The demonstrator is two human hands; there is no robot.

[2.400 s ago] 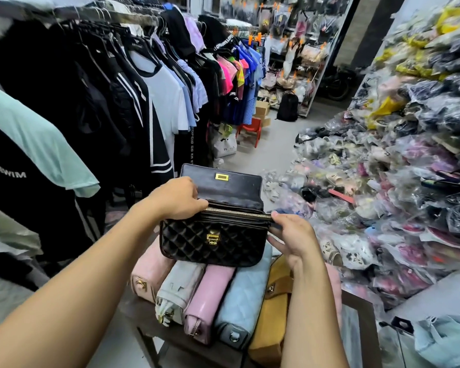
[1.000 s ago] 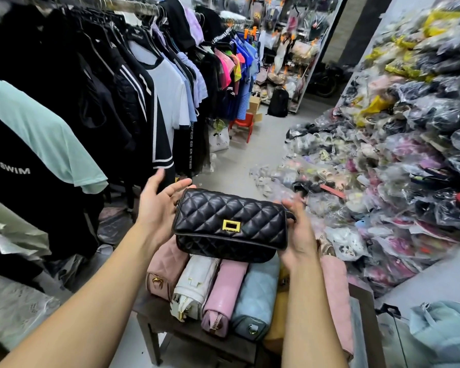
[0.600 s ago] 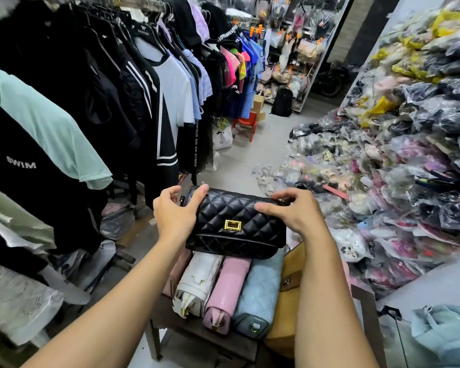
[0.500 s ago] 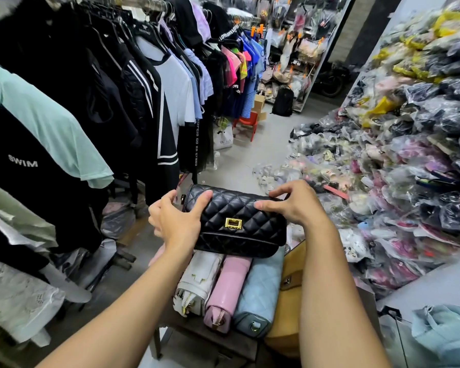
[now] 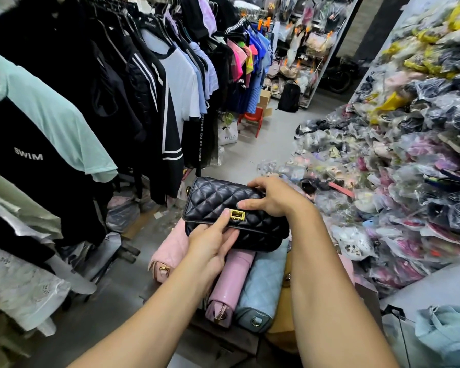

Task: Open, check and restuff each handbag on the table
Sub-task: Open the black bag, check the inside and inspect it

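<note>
A person is holding a black quilted handbag (image 5: 215, 205), its flap closed, above a row of bags on a dark table (image 5: 223, 338). The left hand (image 5: 210, 248) is gripping the front lower edge, its thumb lying just beside the gold clasp (image 5: 237, 215). The right hand (image 5: 274, 197) is curling over the top right part. Below, a pale pink bag (image 5: 170, 251), a pink bag (image 5: 234, 277) and a light blue bag (image 5: 266, 282) are lying side by side. Clothes (image 5: 170, 75) are hanging on the left, and plastic-wrapped goods (image 5: 409, 181) are lying in a heap on the right.

Black quilted handbag (image 5: 218, 200), gold clasp (image 5: 237, 215)
</note>
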